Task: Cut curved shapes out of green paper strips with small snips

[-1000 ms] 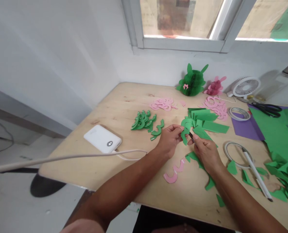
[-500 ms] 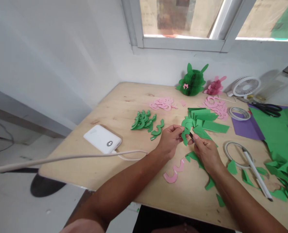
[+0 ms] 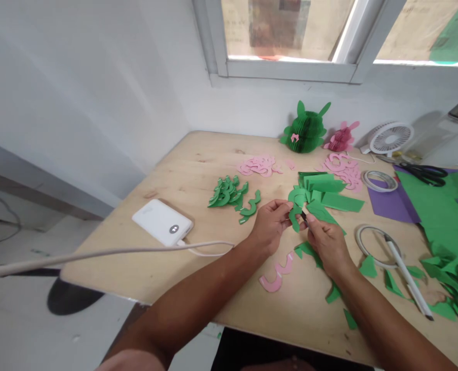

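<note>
My left hand (image 3: 272, 222) pinches the edge of a curved green paper piece (image 3: 299, 200). At the right side of that piece, my right hand (image 3: 325, 237) grips a small dark tool, mostly hidden by the fingers, with its tip against the paper. Folded green strips (image 3: 327, 190) lie just behind both hands. To the left is a pile of wavy green cutouts (image 3: 226, 191), with a separate green cutout (image 3: 251, 206) beside it. A pink wavy piece (image 3: 273, 281) rests in front of my left hand.
A white power bank (image 3: 162, 221) with a cable lies left. Pink cutouts (image 3: 257, 166), a green paper figure (image 3: 306, 131), a pink one (image 3: 340, 138) and a fan (image 3: 391, 138) stand behind. Tape (image 3: 380, 181), scissors (image 3: 425, 172), a white pen (image 3: 409, 278) and green scraps lie right.
My right hand has shifted very slightly left and up along the green piece. My left hand keeps its pinch on the paper.
</note>
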The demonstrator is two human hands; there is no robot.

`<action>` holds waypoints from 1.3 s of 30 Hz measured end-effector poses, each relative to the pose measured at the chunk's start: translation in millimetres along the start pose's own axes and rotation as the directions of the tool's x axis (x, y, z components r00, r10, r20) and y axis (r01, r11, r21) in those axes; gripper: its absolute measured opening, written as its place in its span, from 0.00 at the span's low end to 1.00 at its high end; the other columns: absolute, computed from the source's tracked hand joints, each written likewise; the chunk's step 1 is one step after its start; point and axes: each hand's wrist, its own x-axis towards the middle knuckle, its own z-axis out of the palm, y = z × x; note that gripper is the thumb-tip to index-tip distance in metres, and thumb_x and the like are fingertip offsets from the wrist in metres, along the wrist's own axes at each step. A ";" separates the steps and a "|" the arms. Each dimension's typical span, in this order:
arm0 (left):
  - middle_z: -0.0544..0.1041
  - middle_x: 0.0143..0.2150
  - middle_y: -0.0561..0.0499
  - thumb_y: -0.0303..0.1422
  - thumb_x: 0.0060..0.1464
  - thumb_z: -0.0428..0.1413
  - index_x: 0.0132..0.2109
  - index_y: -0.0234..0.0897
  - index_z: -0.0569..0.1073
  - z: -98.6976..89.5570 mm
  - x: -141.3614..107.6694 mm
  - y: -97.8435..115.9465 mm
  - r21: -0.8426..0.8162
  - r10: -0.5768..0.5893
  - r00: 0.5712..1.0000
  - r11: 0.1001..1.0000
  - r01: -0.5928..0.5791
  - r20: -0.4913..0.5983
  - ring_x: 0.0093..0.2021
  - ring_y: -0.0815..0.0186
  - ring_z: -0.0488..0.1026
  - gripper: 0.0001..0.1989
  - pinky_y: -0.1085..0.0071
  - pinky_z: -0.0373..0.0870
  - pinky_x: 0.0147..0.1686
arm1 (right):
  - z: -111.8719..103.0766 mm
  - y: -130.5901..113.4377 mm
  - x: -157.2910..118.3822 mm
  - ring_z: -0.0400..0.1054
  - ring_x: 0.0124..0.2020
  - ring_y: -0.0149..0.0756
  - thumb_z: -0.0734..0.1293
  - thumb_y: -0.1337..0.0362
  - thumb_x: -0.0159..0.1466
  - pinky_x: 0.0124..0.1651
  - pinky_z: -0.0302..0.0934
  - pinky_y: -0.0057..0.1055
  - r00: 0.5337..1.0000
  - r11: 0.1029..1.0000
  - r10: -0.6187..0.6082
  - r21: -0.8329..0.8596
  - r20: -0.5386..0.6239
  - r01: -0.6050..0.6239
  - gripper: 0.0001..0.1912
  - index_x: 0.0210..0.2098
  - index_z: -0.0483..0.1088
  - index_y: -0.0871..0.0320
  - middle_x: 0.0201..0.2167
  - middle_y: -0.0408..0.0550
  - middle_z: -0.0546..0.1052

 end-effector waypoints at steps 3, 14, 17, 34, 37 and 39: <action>0.74 0.27 0.53 0.31 0.39 0.67 0.30 0.33 0.70 0.5 -0.5 -0.5 -0.005 -0.002 1.000 1.000 0.002 -0.007 0.27 0.71 0.71 0.13 0.71 0.67 0.33 | 0.0 1.1 -0.2 0.42 0.15 0.27 0.64 0.38 0.56 0.19 0.34 0.29 1.000 1.000 0.002 -0.015 -0.013 -0.002 0.28 0.22 0.72 0.59 0.11 0.35 0.51; 0.74 0.26 0.53 0.31 0.38 0.67 0.29 0.33 0.70 2.1 -1.1 -1.4 -0.031 0.004 1.000 0.999 -0.004 -0.012 0.26 0.72 0.71 0.14 0.71 0.68 0.34 | 0.9 1.9 -1.4 0.42 0.15 0.27 0.64 0.39 0.57 0.19 0.34 0.29 1.000 1.000 -0.007 -0.012 -0.022 0.007 0.27 0.21 0.69 0.58 0.12 0.36 0.51; 0.74 0.26 0.53 0.31 0.38 0.67 0.29 0.33 0.70 2.4 -1.1 -2.3 -0.036 0.012 1.000 0.999 -0.013 -0.011 0.26 0.72 0.71 0.14 0.71 0.67 0.33 | 1.2 1.5 -1.1 0.43 0.15 0.27 0.64 0.38 0.56 0.19 0.34 0.29 1.000 1.000 0.009 -0.008 -0.027 -0.009 0.28 0.21 0.69 0.58 0.12 0.36 0.52; 0.73 0.25 0.54 0.31 0.38 0.68 0.28 0.33 0.70 3.6 -2.9 -3.0 -0.037 0.024 1.000 0.999 -0.025 -0.018 0.26 0.72 0.70 0.13 0.72 0.66 0.33 | 1.8 2.8 -1.5 0.41 0.16 0.27 0.64 0.39 0.57 0.19 0.34 0.29 0.999 1.000 -0.016 -0.018 -0.033 0.015 0.27 0.20 0.68 0.58 0.13 0.36 0.50; 0.72 0.25 0.55 0.31 0.38 0.68 0.27 0.33 0.70 4.4 -3.5 -2.5 -0.047 0.027 1.000 0.999 -0.028 -0.015 0.26 0.72 0.69 0.13 0.72 0.66 0.32 | 2.8 1.6 -1.9 0.42 0.16 0.27 0.64 0.38 0.57 0.19 0.35 0.29 0.999 0.999 -0.017 -0.031 -0.042 0.016 0.28 0.18 0.65 0.57 0.13 0.36 0.51; 0.72 0.25 0.55 0.32 0.37 0.68 0.27 0.34 0.70 4.8 -3.8 -2.2 -0.050 0.025 1.000 0.998 -0.025 -0.015 0.26 0.72 0.69 0.14 0.72 0.67 0.32 | 3.3 0.4 -2.3 0.42 0.16 0.27 0.64 0.38 0.57 0.18 0.35 0.29 0.999 0.999 -0.013 -0.038 -0.045 0.011 0.28 0.17 0.63 0.57 0.13 0.37 0.51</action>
